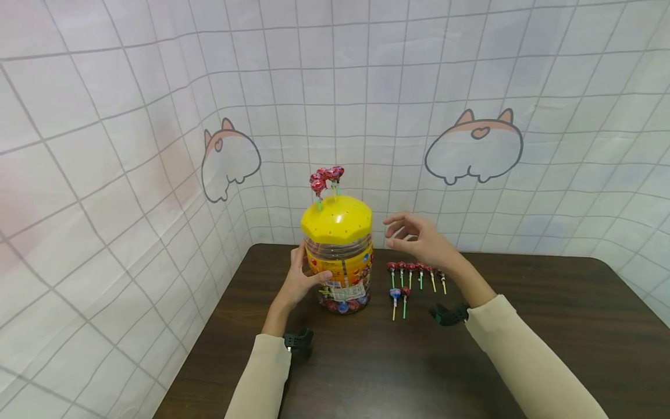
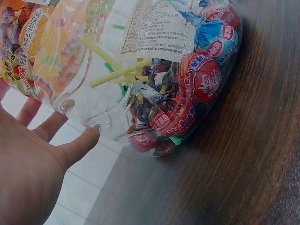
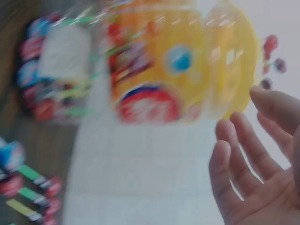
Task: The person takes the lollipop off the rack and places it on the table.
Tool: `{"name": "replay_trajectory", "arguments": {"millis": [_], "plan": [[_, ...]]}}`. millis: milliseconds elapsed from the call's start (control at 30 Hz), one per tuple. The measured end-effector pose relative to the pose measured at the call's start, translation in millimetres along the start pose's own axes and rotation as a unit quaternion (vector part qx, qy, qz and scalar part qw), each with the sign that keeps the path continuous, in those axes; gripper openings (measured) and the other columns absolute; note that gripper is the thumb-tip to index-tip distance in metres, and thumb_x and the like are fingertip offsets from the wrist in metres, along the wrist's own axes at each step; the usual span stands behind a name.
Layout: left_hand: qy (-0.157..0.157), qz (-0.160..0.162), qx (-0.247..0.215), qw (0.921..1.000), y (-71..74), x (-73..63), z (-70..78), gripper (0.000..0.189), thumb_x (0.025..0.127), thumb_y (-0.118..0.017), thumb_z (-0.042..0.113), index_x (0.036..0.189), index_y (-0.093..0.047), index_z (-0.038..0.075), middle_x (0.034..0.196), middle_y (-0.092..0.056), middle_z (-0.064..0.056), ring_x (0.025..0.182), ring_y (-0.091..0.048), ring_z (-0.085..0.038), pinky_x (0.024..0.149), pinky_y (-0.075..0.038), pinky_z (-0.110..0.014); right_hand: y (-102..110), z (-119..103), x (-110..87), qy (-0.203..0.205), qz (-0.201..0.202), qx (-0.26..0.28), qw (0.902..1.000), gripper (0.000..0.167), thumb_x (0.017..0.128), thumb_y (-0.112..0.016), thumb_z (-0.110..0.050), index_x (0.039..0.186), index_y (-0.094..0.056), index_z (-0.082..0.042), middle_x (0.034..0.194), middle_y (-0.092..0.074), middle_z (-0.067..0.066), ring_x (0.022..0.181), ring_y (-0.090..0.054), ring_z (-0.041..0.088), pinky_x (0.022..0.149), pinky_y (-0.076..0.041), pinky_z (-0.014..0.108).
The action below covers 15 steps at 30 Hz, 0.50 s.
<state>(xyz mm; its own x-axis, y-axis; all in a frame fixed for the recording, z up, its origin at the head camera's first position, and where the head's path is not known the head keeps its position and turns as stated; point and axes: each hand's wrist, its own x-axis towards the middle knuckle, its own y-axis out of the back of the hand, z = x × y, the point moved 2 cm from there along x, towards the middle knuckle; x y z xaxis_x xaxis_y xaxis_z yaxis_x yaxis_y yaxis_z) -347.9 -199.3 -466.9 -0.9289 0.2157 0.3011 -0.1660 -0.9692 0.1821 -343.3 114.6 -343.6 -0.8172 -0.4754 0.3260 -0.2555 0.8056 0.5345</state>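
Note:
A clear plastic lollipop jar (image 1: pixel 361 263) with a printed wrapper stands upright on the table. Its yellow lid (image 1: pixel 340 224) has small holes, and several red-wrapped lollipops (image 1: pixel 317 185) stick up from it. My left hand (image 1: pixel 299 283) holds the jar's left side, thumb across the front; some fingers are hidden behind it. In the left wrist view, wrapped lollipops (image 2: pixel 201 77) lie inside the jar's bottom. My right hand (image 1: pixel 421 237) hovers right of the lid, fingers bent loosely, holding nothing. Below it, a row of red lollipops (image 1: pixel 411 266) lies on the table.
In front of the row lie a blue lollipop (image 1: pixel 395 294) and a red one (image 1: pixel 405 291). The dark wooden table (image 1: pixel 377 372) meets a white grid-patterned curtain (image 1: pixel 345 70) at the back and left. Dark straps (image 1: pixel 450 314) are on both wrists.

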Motion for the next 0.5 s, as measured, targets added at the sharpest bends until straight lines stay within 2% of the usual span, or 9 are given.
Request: {"name": "replay_trajectory", "arguments": {"millis": [100, 233, 367, 500], "plan": [[0.0, -0.002, -0.003, 1.0, -0.5, -0.1, 0.4, 0.095, 0.086, -0.082, 0.042, 0.157, -0.021, 0.05, 0.143, -0.02, -0.006, 0.141, -0.03, -0.035, 0.108, -0.046, -0.061, -2.0, -26.6, 15.7, 0.026, 0.03, -0.008, 0.9992, 0.04, 0.099, -0.069, -0.018, 0.136, -0.058, -0.013, 0.117, -0.067, 0.013, 0.103, -0.065, 0.027, 0.086, -0.056, 0.038], [-0.002, -0.004, -0.006, 1.0, -1.0, 0.1, 1.0, 0.095, 0.086, -0.082, 0.041, 0.158, -0.02, 0.049, 0.143, -0.019, -0.007, 0.14, -0.03, -0.038, 0.105, -0.05, -0.059, -7.8, -51.3, 38.4, 0.058, 0.069, -0.012, 0.9959, 0.041, 0.098, -0.069, -0.019, 0.137, -0.057, -0.013, 0.117, -0.068, 0.013, 0.104, -0.066, 0.028, 0.09, -0.057, 0.044], [-0.001, -0.002, -0.005, 1.0, -0.8, 0.1, 1.4, 0.096, 0.085, -0.082, 0.043, 0.158, -0.02, 0.05, 0.143, -0.019, -0.006, 0.14, -0.031, -0.037, 0.102, -0.053, -0.057, -16.7, -66.0, 61.4, 0.084, 0.096, -0.017, 0.9917, 0.044, 0.098, -0.068, -0.016, 0.14, -0.056, -0.012, 0.117, -0.069, 0.015, 0.103, -0.068, 0.03, 0.091, -0.059, 0.047], [-0.002, 0.0, -0.002, 1.0, 0.1, -0.7, 1.6, 0.096, 0.084, -0.083, 0.046, 0.158, -0.021, 0.049, 0.144, -0.02, -0.006, 0.14, -0.03, -0.035, 0.108, -0.048, -0.06, -27.0, -73.9, 81.3, 0.091, 0.117, -0.02, 0.9888, 0.046, 0.097, -0.068, -0.012, 0.141, -0.055, -0.013, 0.115, -0.069, 0.016, 0.1, -0.07, 0.031, 0.091, -0.06, 0.048]]}}
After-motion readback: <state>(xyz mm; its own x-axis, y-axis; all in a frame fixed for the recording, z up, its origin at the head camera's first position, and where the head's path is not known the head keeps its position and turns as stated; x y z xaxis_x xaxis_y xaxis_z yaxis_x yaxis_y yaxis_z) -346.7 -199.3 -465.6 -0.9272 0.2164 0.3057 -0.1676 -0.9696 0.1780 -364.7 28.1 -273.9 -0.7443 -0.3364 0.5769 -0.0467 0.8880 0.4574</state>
